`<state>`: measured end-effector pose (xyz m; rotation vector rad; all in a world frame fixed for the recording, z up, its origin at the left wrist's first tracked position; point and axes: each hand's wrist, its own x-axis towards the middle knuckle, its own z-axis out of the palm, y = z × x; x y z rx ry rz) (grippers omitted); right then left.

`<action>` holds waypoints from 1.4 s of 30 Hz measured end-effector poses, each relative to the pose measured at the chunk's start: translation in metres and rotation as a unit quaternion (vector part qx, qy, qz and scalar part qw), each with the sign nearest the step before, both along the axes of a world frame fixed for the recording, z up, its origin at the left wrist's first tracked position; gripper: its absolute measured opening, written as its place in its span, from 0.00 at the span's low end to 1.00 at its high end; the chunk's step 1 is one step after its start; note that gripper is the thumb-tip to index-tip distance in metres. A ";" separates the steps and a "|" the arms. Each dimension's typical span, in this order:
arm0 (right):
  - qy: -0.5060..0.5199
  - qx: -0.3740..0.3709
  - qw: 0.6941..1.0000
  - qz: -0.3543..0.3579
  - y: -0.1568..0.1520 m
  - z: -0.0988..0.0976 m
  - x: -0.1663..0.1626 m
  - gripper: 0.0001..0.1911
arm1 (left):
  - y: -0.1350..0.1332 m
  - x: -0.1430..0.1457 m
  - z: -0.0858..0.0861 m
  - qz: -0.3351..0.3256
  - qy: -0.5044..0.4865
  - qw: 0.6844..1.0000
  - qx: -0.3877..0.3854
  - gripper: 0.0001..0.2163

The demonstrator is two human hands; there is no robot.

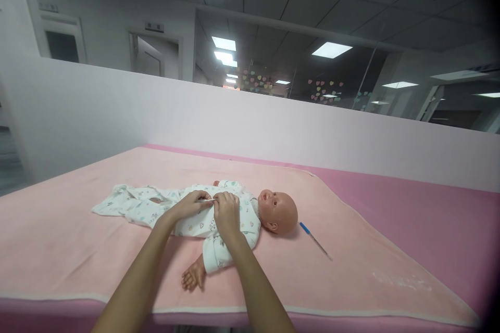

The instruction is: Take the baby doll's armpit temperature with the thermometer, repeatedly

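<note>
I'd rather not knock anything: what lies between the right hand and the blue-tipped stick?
In the head view, the doll's clothed shoulder and head, then some peach blanket, lie between the right hand and the blue-tipped stick.

I can read no word, brand or number anywhere: the pale lettering on the peach blanket [449,296], near its right front corner, is too faint for me to make out, and the dark door sign [154,27] above the doorway carries lighter marks too small to tell. The plate [48,7] over the door farther left is just as illegible to me, and on the printed outfit [195,228] I grip, I make out small motifs but no legible letters.
</note>
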<state>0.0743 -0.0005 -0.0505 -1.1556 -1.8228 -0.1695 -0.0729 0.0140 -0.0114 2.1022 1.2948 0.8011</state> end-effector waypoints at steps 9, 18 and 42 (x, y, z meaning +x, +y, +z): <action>0.044 0.037 0.998 -0.012 -0.005 0.002 -0.002 0.02 | 0.002 0.005 -0.004 0.025 0.028 0.998 0.044 0.16; -0.020 0.049 0.998 -0.036 -0.007 0.002 -0.004 0.05 | 0.002 0.009 -0.007 0.039 0.052 0.996 0.065 0.18; -0.028 0.067 0.997 -0.029 -0.001 -0.002 -0.004 0.02 | 0.005 0.002 -0.005 0.217 0.133 0.953 0.162 0.16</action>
